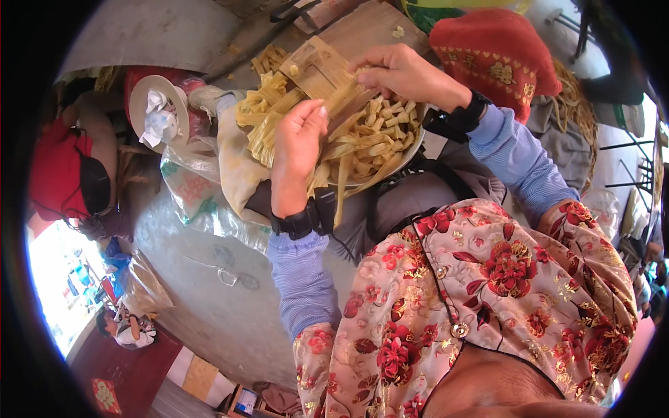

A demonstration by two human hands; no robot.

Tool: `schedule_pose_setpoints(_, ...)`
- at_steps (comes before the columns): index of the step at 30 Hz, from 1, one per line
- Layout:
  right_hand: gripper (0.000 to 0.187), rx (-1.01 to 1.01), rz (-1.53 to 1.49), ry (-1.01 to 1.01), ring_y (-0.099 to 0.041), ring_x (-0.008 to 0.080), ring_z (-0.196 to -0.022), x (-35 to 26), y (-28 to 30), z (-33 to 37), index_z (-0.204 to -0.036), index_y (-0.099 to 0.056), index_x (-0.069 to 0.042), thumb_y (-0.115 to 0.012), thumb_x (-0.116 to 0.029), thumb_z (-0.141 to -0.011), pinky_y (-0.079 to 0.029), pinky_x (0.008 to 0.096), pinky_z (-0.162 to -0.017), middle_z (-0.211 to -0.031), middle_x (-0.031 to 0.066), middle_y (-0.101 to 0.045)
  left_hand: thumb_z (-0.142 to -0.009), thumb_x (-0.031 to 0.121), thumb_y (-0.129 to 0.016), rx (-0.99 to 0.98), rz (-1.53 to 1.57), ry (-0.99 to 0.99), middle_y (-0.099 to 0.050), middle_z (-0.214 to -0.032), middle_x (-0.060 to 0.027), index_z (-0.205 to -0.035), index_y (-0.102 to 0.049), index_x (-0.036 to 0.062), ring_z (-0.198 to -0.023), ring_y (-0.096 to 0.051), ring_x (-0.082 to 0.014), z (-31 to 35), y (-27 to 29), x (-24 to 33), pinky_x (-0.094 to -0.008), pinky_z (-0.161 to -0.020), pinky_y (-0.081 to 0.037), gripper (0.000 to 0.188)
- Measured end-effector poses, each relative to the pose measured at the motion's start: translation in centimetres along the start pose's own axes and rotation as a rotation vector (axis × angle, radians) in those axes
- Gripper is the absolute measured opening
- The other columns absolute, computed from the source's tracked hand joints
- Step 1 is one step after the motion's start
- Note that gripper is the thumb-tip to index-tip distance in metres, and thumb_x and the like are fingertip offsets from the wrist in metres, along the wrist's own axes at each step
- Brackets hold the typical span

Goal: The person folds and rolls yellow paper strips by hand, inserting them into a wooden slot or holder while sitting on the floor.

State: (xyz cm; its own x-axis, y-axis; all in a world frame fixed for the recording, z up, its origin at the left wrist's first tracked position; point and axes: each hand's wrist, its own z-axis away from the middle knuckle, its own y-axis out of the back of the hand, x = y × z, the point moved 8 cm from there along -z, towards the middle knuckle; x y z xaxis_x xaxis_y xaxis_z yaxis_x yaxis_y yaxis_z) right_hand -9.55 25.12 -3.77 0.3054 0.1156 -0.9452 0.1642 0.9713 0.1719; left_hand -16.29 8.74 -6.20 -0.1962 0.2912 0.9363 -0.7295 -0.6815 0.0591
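Between my two hands runs a flat, pale yellow strip [343, 97] that looks like dried husk or straw. My left hand [300, 139] is closed on its near end, thumb over the fingers. At the far end my right hand [404, 73] pinches it with thumb and fingertips. Below my hands a round basin [419, 143] on my lap is heaped with folded yellow strips [380, 136], some loose ends hanging over its rim. A bundle of longer strips [265, 125] lies left of my left hand. Just beyond my hands is a wooden block [317, 63] with recessed sections.
A red cloth cushion [491, 59] lies at the far right. To the left stand a pale round bowl [159, 111] holding crumpled white paper, and clear plastic bags [191, 184]. A person in red [63, 171] sits at the far left. Strips also lie on a wooden board [376, 31].
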Motion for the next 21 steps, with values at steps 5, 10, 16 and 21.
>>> schedule_pose_setpoints(5, 0.018, 0.064, 0.118, 0.157, -0.055, 0.0088, -0.067, 0.8, 0.0, -2.4, -0.098, -0.065, -0.003, -0.06, -0.016, -0.086, -0.047, 0.0256, -0.061, -0.072, 0.0028, -0.059, -0.091, 0.01, -0.052, 0.029, 0.025, -0.034, -0.054, -0.071, 0.0018, -0.098, -0.056, 0.0005, -0.064, -0.046, -0.0051, -2.0, 1.3, -0.6, -0.0189, -0.061, -0.036, 0.013)
schedule_pose_setpoints(10, 0.019, 0.133, 0.27, 0.386, -0.058, 0.0182, -0.062, 1.3, -0.7, -4.0, -0.098, -0.063, -0.002, -0.059, -0.014, -0.084, -0.046, 0.0304, -0.059, -0.075, 0.0082, -0.063, -0.087, 0.012, -0.056, 0.149, -0.227, -0.107, -0.059, -0.069, -0.0055, -0.088, -0.058, -0.0001, -0.062, -0.053, -0.0144, -4.4, 2.2, -2.0, -0.0265, -0.059, -0.042, 0.013)
schedule_pose_setpoints(16, 0.019, 0.077, 0.574, 0.272, -0.06, 0.0334, -0.083, 2.8, 0.4, -2.8, -0.098, -0.063, -0.004, -0.057, -0.013, -0.083, -0.048, 0.0366, -0.073, -0.091, 0.0173, -0.064, -0.084, 0.01, -0.056, 0.415, -0.651, -0.279, -0.061, -0.074, -0.0161, -0.086, -0.059, -0.0002, -0.066, -0.059, -0.0298, -2.9, 3.6, -1.0, -0.0352, -0.06, -0.046, 0.011)
schedule_pose_setpoints(21, 0.024, 0.062, 0.605, 0.606, -0.052, 0.0365, -0.103, -1.7, -1.4, 2.7, -0.104, -0.064, -0.006, -0.064, -0.017, -0.082, -0.045, 0.0377, -0.086, -0.122, 0.0206, -0.05, -0.088, 0.01, -0.054, 0.051, -0.061, 0.053, -0.057, -0.067, -0.0032, -0.089, -0.058, -0.0016, -0.061, -0.051, -0.0087, 0.2, -0.9, -3.3, -0.0245, -0.055, -0.041, 0.012)
